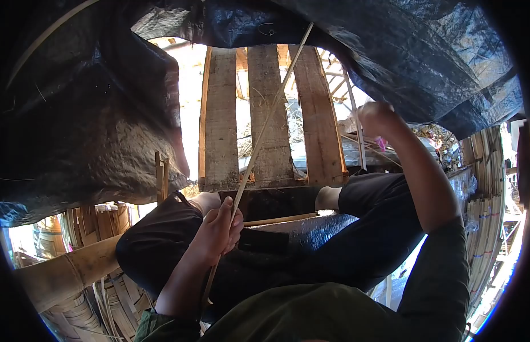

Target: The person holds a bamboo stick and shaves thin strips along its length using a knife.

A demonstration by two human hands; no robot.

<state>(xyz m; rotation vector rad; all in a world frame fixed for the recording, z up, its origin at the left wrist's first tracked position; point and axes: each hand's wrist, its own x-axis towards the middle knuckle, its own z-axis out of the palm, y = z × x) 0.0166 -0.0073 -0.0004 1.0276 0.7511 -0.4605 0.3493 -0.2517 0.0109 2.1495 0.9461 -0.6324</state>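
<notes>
Down at the near edge, a seated person's dark green shirt (310, 313) fills the view, with dark trousers (162, 239) spread to either side. Over the lap on the left, the left hand (219, 231) is closed around a long, thin, pale strip (259, 139), thumb uppermost. A short length of the strip trails below this grip, back towards the body and along the inside of the forearm. The far longer part leads away in front, its long axis slanting forward and to the right. The left hand is the nearer one: it holds the strip low down, close to its body end.

Farther out, the right hand (380, 119) is up beyond the right knee, fingers curled in, slightly blurred. It lies to the right of the first strip's upper half, well apart from it. Just beside its fingers runs a second narrow strip (356, 122), closer to upright; whether the hand grips it cannot be told. A small pink thing (381, 143) shows just below that hand.

Past the feet, three broad wooden planks (269, 114) run away from the person. The first strip crosses in front of them, and its far end overlaps a dark plastic sheet (236, 25) hanging above.
</notes>
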